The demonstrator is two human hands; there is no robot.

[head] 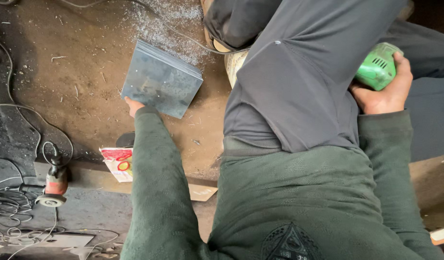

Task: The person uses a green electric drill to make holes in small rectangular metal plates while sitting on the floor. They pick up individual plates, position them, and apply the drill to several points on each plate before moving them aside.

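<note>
We judge the square grey steel plate stack (161,79) heavy and rigid; left hand (133,106) grips its lower edge, right hand (386,94) is closed around the green plastic power tool (377,67)

Left hand (133,106) grips a stack of grey metal plates (161,79) on the dusty floor (77,72); right hand (386,91) holds a green power tool (377,67) beside the knee.

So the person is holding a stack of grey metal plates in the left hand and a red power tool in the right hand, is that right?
Not quite: the power tool in the right hand is green, not red. The head view shows this. A red tool does lie on the floor at the left, untouched. The rest holds: the left hand grips the stack of grey metal plates at its lower edge.
</note>
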